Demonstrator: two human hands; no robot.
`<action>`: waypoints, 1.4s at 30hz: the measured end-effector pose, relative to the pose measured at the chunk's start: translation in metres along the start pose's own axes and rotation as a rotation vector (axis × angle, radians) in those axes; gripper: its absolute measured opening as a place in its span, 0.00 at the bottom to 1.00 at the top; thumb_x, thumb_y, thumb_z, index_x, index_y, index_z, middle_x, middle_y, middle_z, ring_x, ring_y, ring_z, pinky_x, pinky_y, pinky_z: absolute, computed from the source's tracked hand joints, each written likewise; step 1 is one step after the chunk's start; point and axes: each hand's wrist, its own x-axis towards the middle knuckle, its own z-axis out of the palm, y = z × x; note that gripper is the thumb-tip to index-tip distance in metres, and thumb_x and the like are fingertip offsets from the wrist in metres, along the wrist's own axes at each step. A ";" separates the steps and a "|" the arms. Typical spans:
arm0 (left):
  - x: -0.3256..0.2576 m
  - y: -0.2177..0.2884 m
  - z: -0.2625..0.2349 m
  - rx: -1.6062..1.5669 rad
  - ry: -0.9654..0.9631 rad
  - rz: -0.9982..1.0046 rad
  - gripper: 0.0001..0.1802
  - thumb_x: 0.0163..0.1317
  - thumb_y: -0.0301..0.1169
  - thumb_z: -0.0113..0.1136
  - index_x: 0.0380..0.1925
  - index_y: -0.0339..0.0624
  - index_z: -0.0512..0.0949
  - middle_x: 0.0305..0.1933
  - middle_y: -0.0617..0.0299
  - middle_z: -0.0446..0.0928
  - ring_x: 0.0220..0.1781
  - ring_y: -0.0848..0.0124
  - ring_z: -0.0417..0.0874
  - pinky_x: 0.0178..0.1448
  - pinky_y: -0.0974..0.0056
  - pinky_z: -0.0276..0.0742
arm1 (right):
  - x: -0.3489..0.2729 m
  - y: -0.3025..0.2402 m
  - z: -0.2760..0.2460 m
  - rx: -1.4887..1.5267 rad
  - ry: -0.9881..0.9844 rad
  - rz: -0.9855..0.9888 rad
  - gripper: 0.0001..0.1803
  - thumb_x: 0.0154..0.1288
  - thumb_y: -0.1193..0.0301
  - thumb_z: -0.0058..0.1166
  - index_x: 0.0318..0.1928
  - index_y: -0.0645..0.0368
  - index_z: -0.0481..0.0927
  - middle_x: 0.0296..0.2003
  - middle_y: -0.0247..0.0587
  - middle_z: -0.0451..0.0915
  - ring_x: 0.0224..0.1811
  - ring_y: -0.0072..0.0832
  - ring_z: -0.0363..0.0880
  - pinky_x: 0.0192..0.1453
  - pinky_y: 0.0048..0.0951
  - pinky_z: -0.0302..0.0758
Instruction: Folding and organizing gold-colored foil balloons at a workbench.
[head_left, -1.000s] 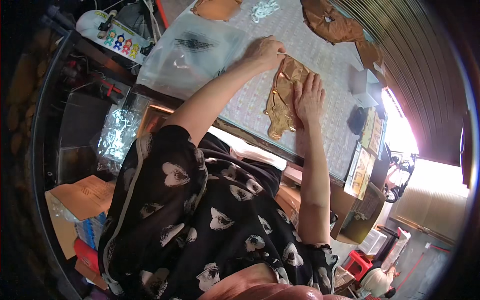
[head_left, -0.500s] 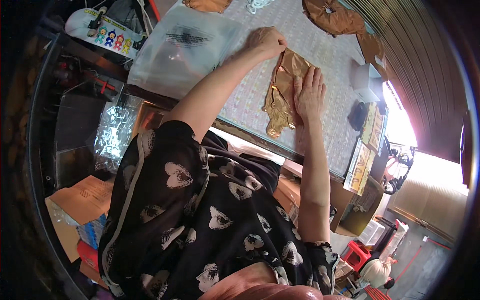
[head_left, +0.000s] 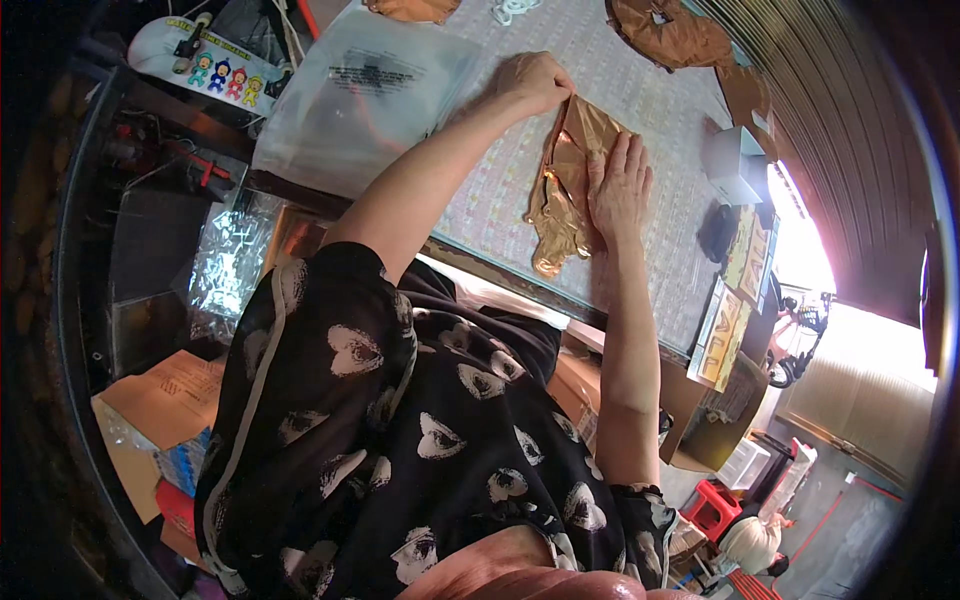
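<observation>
A flat, crinkled copper-coloured foil balloon (head_left: pixel 577 160) lies on the patterned tabletop (head_left: pixel 500 205). At its far corner my left hand (head_left: pixel 533 84) is closed, pinching the foil's edge between thumb and fingers. My right hand (head_left: pixel 619 190) lies flat on the foil's right side, its fingers stretched out. The near end of the foil is bunched and wrinkled, close to the table's front edge. Left of my left forearm lies a stack of clear plastic bags (head_left: pixel 365 110) with dark print.
More copper foil pieces (head_left: pixel 680 40) lie at the back right, and another (head_left: pixel 415 9) at the far edge. White cord (head_left: pixel 514 10) rests at the back. A white box (head_left: pixel 735 158) and a dark oval object (head_left: pixel 715 234) stand on the right. Cardboard boxes (head_left: pixel 718 410) are below the table.
</observation>
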 end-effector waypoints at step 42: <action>0.002 -0.033 0.003 0.034 0.061 0.345 0.12 0.58 0.41 0.69 0.40 0.52 0.86 0.56 0.61 0.80 0.60 0.58 0.80 0.66 0.50 0.73 | 0.000 -0.008 -0.001 -0.004 0.035 0.015 0.41 0.81 0.45 0.37 0.79 0.64 0.56 0.78 0.59 0.56 0.82 0.51 0.51 0.83 0.53 0.50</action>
